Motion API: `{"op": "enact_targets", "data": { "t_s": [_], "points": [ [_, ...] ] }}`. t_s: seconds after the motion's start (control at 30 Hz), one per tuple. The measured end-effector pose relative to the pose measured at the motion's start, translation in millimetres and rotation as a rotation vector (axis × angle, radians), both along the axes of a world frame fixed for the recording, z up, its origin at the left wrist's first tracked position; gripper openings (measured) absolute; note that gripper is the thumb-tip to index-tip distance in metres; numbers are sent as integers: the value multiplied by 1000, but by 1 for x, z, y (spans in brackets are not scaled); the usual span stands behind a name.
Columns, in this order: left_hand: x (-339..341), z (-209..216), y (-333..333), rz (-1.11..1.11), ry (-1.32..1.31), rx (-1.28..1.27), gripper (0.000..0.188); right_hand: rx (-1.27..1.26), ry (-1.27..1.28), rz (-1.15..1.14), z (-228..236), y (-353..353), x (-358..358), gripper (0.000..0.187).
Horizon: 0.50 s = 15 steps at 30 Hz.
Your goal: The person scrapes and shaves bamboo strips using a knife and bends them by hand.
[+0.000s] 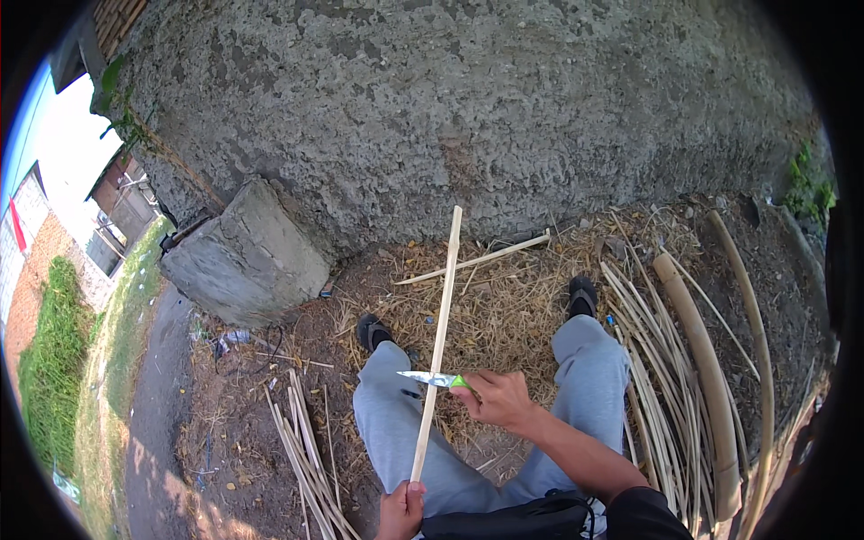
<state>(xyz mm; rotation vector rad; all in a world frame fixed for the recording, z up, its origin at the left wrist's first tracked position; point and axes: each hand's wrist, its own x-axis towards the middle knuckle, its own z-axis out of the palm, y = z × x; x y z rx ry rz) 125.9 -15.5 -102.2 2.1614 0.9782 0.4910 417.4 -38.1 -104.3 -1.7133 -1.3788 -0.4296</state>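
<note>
My left hand [401, 511] is wrapped round the lower end of a long pale bamboo strip [445, 297], close to my lap. The strip points up and away from me toward the wall, between my knees. In my right hand [500, 398] is a small knife [430, 379] with a green handle. Its blade points left and lies across the strip, a little below the strip's middle. My fingers cover most of the knife's handle.
Split bamboo strips [661, 378] lie at my right beside a thick bamboo pole [697, 360]. More strips [306, 450] lie at my left. Shavings [504, 324] cover the ground before a rough wall [504, 108]. A concrete block [252, 256] stands at the far left.
</note>
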Motion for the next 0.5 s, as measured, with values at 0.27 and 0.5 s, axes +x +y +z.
{"op": "enact_targets", "data": {
  "t_s": [0.27, 0.5],
  "points": [
    [-30, 4, -2, -9, 125, -59, 28, -26, 8, -70, 3, 8, 19, 24],
    [-59, 27, -21, -73, 216, -78, 28, -88, 125, -288, 11, 7, 72, 29]
  ]
}}
